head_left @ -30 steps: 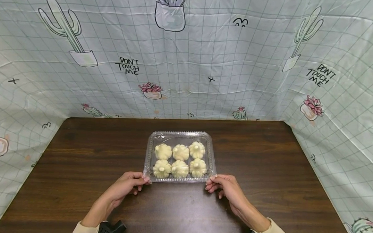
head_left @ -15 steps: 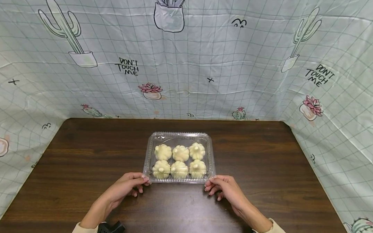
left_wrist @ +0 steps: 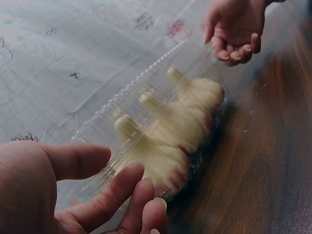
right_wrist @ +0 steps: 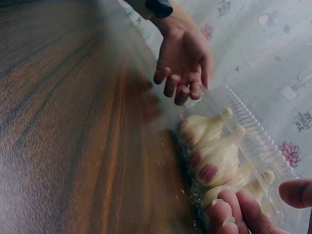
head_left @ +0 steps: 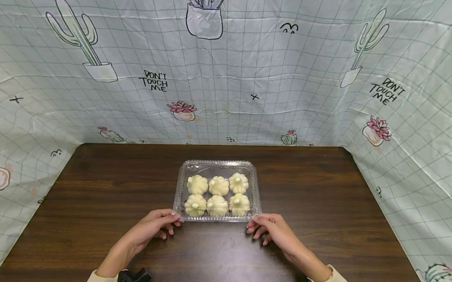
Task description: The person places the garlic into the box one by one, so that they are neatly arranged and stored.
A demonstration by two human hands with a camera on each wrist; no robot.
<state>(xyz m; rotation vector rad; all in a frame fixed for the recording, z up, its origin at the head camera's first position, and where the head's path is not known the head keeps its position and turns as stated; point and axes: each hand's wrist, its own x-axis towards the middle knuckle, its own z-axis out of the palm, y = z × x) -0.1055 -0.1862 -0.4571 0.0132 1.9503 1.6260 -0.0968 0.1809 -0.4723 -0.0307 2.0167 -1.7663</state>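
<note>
A clear plastic clamshell box (head_left: 217,169) is at the middle of the table in the head view. Inside lie several pale garlic bulbs (head_left: 218,185) in two rows, with pinkish bases showing in both wrist views. My left hand (head_left: 153,227) pinches the box's front left corner between thumb and fingers. At the front right corner, my right hand (head_left: 274,233) pinches the rim the same way. The remaining fingers of each hand hang loosely curled below the rim. From the left wrist, the nearest garlic bulb (left_wrist: 151,161) sits just beyond my fingertips.
Under the box is a dark brown wooden table (head_left: 114,178). A pale gridded cloth (head_left: 229,74) printed with cacti hangs behind the table and along both sides. Black devices (head_left: 132,279) are strapped at both wrists, beside cream sleeves (head_left: 100,280).
</note>
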